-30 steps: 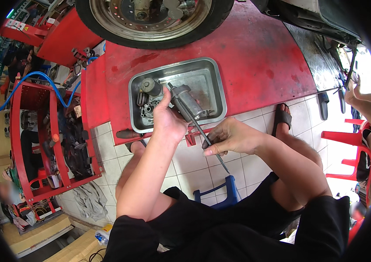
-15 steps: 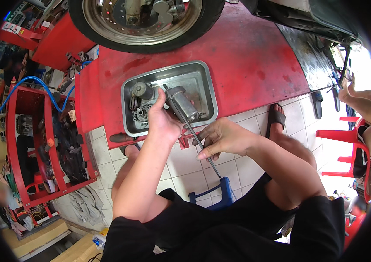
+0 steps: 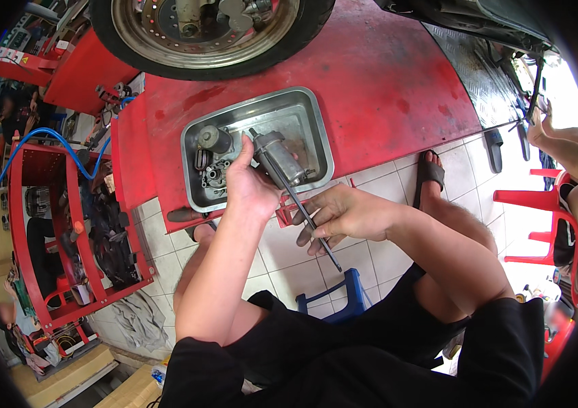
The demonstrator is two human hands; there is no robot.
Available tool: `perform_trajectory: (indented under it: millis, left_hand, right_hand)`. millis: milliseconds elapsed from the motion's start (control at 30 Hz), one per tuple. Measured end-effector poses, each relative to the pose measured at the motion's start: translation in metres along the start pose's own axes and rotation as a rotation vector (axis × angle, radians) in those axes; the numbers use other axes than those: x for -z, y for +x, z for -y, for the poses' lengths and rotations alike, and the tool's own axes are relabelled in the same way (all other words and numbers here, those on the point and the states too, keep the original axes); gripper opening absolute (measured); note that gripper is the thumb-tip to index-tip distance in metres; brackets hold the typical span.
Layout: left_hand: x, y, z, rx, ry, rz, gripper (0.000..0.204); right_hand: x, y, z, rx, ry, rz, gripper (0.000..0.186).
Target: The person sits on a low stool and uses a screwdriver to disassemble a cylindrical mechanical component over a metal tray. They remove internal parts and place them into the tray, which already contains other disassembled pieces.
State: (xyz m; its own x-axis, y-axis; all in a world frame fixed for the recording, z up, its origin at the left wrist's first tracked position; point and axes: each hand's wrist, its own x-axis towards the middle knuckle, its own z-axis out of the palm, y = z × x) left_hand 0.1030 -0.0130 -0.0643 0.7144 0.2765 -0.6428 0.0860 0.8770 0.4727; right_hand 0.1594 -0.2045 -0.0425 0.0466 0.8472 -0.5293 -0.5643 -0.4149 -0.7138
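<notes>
My left hand [image 3: 251, 187], palm up with its thumb raised, holds a grey cylindrical metal motor-like part [image 3: 280, 160] over the steel tray [image 3: 326, 119]. Its other fingers are hidden behind the part. A long, thin metal rod [image 3: 302, 209] slants from alongside that part down toward my lap. My right hand [image 3: 343, 216] has its thumb and darkened fingers around the rod's lower half, and the tip sticks out below. Inside the tray, to the left, lie another cylindrical metal part [image 3: 215, 139] and a small metal casting [image 3: 214, 177].
The tray sits on a red platform [image 3: 384, 88], below a wheel [image 3: 261, 62]. A blue stool [image 3: 353, 296] is near my knees. Left are a red tool rack [image 3: 34, 272] and blue hose [image 3: 51, 132]. Right are a red chair [image 3: 533, 200] and another person's limb [image 3: 561, 139].
My right hand has shifted slightly left and its fingers now wrap farther around the rod. The whole scene has shifted slightly left. My left hand still holds the cylindrical part.
</notes>
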Motion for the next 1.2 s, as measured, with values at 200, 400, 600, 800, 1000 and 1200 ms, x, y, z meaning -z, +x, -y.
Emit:
perform_trajectory:
  millis: [200, 400, 600, 800, 1000, 1200]
  left_hand:
    - [-0.003, 0.000, 0.002, 0.011, 0.008, -0.032, 0.062]
    - [0.001, 0.001, 0.000, 0.004, 0.021, -0.019, 0.062]
    - [0.000, 0.000, 0.001, 0.021, 0.003, -0.022, 0.061]
    - [-0.001, 0.000, 0.001, 0.013, 0.001, -0.037, 0.061]
    - [0.000, 0.001, -0.001, 0.020, 0.001, -0.046, 0.061]
    - [-0.002, -0.002, 0.001, 0.035, 0.006, -0.049, 0.061]
  right_hand:
    - [0.007, 0.002, 0.003, -0.039, -0.391, -0.088, 0.052]
    - [0.003, 0.006, -0.004, 0.093, -0.200, -0.043, 0.044]
    - [0.003, 0.001, 0.001, 0.018, -0.167, -0.047, 0.039]
    - [0.003, 0.006, 0.004, 0.031, -0.393, -0.120, 0.036]
    - [-0.001, 0.004, 0.003, 0.044, -0.099, -0.026, 0.040]
    - [0.001, 0.001, 0.007, -0.015, -0.219, -0.085, 0.042]
